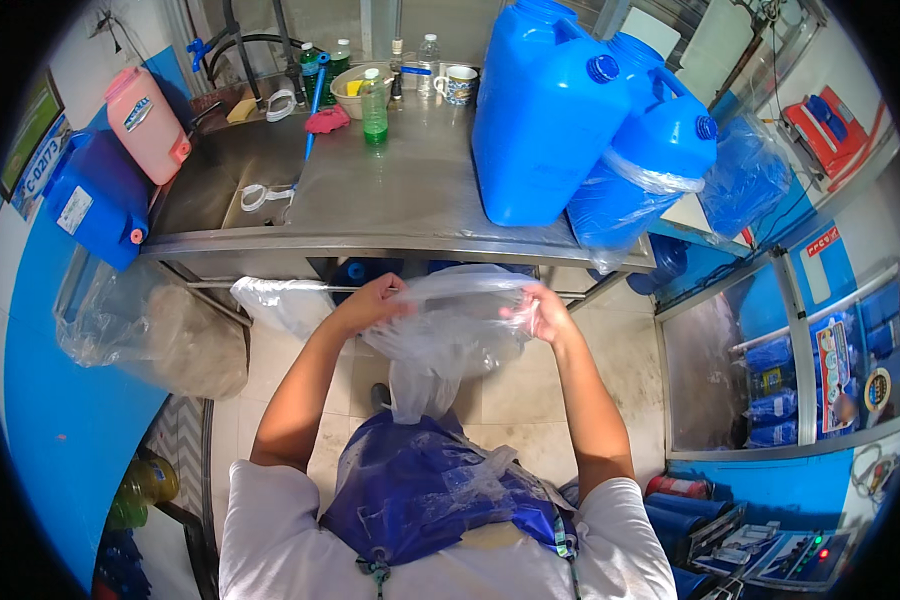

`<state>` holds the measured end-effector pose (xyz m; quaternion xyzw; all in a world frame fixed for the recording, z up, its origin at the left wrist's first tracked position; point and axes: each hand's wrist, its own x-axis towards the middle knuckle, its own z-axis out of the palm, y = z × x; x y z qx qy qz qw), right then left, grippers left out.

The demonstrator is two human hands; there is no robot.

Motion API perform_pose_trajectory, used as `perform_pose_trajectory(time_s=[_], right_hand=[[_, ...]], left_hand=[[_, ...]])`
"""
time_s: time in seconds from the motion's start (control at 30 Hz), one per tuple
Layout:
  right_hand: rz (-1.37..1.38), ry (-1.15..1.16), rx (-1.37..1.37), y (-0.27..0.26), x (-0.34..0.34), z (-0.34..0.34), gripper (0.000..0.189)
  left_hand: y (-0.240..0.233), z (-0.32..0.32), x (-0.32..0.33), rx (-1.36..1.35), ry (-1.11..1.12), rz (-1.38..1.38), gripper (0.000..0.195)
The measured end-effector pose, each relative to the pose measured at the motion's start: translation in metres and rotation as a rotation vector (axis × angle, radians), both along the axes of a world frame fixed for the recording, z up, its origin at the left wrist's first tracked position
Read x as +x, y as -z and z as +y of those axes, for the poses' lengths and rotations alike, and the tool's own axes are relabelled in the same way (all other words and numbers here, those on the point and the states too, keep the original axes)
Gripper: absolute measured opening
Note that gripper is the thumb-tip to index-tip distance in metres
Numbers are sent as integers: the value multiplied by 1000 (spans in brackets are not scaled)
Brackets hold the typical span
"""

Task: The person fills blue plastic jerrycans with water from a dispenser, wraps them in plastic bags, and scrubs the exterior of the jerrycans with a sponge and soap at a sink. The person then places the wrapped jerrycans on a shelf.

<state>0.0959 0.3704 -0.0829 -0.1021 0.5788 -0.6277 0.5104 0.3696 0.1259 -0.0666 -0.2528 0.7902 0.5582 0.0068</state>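
A clear plastic bag (450, 337) is stretched between my two hands, below the front edge of the steel counter. My left hand (375, 304) pinches its left side, slightly blurred. On the opposite side my right hand (544, 311) grips the bag's rim. The bag's mouth faces up and its lower end hangs down towards my blue plastic apron (435, 480). Behind it, more clear plastic (285, 304) drapes over a metal rail under the counter.
On the steel counter (390, 187) stand large blue plastic jugs (547, 127), one partly wrapped in plastic, a bottle of green liquid (374, 112) and a mug (459, 85). A sink (225, 172) lies left, beside a pink container (146, 124) and a blue container (97, 195). A glass-fronted cabinet (735, 375) stands right.
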Motion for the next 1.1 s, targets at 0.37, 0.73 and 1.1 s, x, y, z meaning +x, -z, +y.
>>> perform_pose_trajectory(time_s=[0.37, 0.73, 1.1], right_hand=[[1181, -246, 632, 72, 16, 27, 49], [69, -326, -274, 26, 44, 80, 50], [-302, 209, 16, 99, 30, 91, 60]], left_hand=[[44, -29, 35, 1089, -491, 353, 28], [91, -28, 51, -209, -461, -245, 55], [23, 5, 39, 1193, 100, 409, 75]])
